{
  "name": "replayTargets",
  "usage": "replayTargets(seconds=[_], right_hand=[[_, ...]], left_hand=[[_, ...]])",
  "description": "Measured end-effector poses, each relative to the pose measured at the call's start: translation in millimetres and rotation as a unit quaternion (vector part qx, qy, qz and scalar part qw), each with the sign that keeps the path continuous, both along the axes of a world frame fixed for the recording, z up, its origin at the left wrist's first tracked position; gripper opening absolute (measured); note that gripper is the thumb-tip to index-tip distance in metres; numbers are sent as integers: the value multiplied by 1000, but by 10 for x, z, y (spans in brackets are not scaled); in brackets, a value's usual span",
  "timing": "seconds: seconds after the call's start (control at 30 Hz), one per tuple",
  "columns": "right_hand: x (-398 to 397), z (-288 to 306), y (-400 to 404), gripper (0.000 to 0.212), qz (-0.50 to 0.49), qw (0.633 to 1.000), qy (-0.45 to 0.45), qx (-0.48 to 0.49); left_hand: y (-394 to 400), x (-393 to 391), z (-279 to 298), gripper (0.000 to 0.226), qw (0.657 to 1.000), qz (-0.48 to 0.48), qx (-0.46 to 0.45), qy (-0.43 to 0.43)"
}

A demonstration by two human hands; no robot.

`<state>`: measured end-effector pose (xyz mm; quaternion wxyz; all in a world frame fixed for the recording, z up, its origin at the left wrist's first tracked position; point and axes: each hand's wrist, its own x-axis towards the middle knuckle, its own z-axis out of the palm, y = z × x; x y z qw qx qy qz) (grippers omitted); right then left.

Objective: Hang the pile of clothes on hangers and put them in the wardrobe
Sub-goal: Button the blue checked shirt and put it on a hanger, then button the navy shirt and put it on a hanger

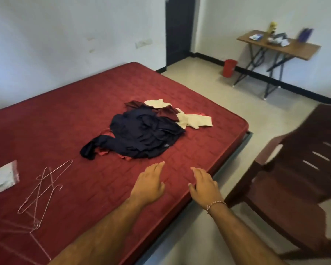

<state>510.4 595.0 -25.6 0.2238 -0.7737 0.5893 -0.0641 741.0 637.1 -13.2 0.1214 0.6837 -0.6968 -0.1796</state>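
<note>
Navy cloth tops the pile of clothes (141, 134), lying far of my hands on the mattress (65, 115); my left hand (148, 185) is nearer, my right hand (204, 185) beside it; both spread, holding nothing; hangers (44, 190) lie left.

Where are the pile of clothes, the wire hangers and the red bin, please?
pile of clothes (141, 134), head view, on the dark blue garment on top.
wire hangers (44, 190), head view, where the wires cross.
red bin (229, 68), head view, its side wall.
</note>
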Motion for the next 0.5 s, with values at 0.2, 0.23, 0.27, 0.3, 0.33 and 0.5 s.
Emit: replayTargets(seconds=[0.2,0.23,0.27,0.3,0.33,0.5], right_hand=[[630,-139,-865,61,123,991,45,31],[713,-174,-961,61,140,988,55,36],[798,-210,-1066,61,153,985,65,43],[853,-237,-1137,61,159,983,73,54],[896,-269,-1196,61,166,981,79,61],[1136,-448,-1634,62,209,968,115,81]], left_hand=[[-256,514,-155,75,993,116,26,8],[-304,568,-186,75,991,130,32,13],[-371,626,-227,75,989,140,37,20],[-427,664,-258,75,988,147,43,27],[-486,701,-290,76,986,154,47,35],[-943,911,-445,75,978,189,61,67]])
